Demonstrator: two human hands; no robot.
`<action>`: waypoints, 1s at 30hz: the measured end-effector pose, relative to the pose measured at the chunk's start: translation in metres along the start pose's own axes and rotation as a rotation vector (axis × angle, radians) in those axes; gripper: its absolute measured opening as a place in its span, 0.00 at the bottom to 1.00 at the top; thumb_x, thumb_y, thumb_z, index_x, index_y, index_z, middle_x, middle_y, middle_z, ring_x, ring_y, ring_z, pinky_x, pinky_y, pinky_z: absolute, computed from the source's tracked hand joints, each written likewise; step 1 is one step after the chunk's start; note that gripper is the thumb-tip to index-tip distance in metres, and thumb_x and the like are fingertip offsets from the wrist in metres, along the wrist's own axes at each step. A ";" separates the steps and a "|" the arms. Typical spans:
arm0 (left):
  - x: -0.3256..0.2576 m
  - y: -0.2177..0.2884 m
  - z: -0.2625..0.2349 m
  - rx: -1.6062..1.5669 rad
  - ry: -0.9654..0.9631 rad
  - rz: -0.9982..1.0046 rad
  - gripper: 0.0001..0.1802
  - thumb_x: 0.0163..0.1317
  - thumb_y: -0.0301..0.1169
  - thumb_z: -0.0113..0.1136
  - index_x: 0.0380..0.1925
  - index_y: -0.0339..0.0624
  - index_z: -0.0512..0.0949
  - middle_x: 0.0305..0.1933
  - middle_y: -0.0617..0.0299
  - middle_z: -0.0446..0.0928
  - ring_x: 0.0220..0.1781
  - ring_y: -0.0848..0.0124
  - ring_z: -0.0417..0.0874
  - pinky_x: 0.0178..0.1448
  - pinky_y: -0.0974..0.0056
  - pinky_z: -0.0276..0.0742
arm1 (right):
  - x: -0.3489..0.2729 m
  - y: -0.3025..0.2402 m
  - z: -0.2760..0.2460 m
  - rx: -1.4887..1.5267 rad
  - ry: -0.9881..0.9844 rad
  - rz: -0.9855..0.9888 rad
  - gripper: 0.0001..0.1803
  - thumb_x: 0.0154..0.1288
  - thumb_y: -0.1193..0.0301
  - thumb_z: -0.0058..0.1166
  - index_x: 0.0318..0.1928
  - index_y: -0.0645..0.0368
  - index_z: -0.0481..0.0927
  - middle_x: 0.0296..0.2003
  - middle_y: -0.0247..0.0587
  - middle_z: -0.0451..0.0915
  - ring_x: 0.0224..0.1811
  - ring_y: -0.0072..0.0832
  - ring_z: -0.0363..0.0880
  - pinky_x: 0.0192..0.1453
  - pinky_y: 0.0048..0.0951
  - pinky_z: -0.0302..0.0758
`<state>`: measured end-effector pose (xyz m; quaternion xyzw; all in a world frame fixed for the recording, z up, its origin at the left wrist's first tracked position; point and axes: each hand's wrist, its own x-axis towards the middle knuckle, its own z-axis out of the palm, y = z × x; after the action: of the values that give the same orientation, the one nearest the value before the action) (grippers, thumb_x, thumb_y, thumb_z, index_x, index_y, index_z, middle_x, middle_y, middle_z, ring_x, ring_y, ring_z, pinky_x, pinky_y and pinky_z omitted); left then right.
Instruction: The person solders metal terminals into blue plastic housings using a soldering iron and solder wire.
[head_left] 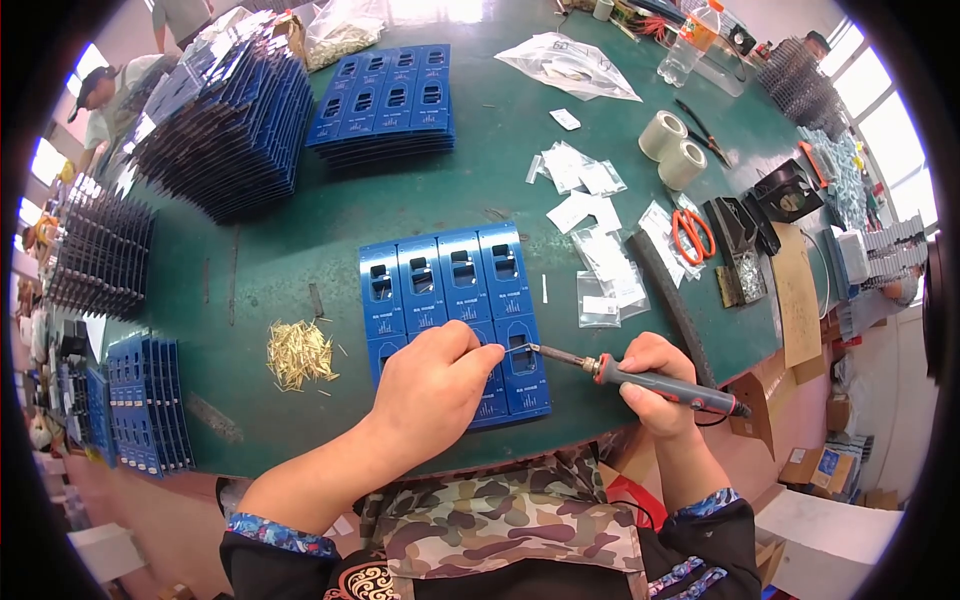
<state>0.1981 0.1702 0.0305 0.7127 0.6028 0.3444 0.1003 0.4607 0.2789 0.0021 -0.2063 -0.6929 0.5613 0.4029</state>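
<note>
A blue circuit board panel (460, 310) with several rectangular cutouts lies flat on the table in front of me. My right hand (655, 385) grips a grey-and-red soldering iron (660, 385) by its handle. The iron's tip points left, over a cutout on the panel's right side. My left hand (435, 385) rests over the panel's lower middle, hiding part of it. Its thumb and forefinger pinch a thin length of solder wire (515, 348), whose end meets the iron's tip. To the left of the panel is a loose pile of small gold-coloured pins (300, 355).
Tall stacks of blue panels (220, 130) and a lower stack (385, 100) stand at the back left; more panels (145, 400) stand at the left edge. Right of the panel are small plastic bags (605, 270), a dark bar (670, 305), orange scissors (692, 237), tape rolls (682, 165) and a bottle (690, 45).
</note>
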 end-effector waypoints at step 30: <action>0.000 0.002 0.001 0.016 0.001 0.015 0.09 0.54 0.21 0.65 0.37 0.42 0.82 0.29 0.60 0.75 0.30 0.61 0.78 0.31 0.60 0.74 | -0.002 0.002 -0.001 -0.008 0.004 -0.013 0.10 0.50 0.78 0.62 0.35 0.63 0.80 0.26 0.39 0.74 0.27 0.26 0.71 0.31 0.27 0.66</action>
<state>0.2003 0.1699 0.0308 0.7179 0.6001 0.3407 0.0914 0.4626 0.2784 -0.0005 -0.2045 -0.6957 0.5556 0.4069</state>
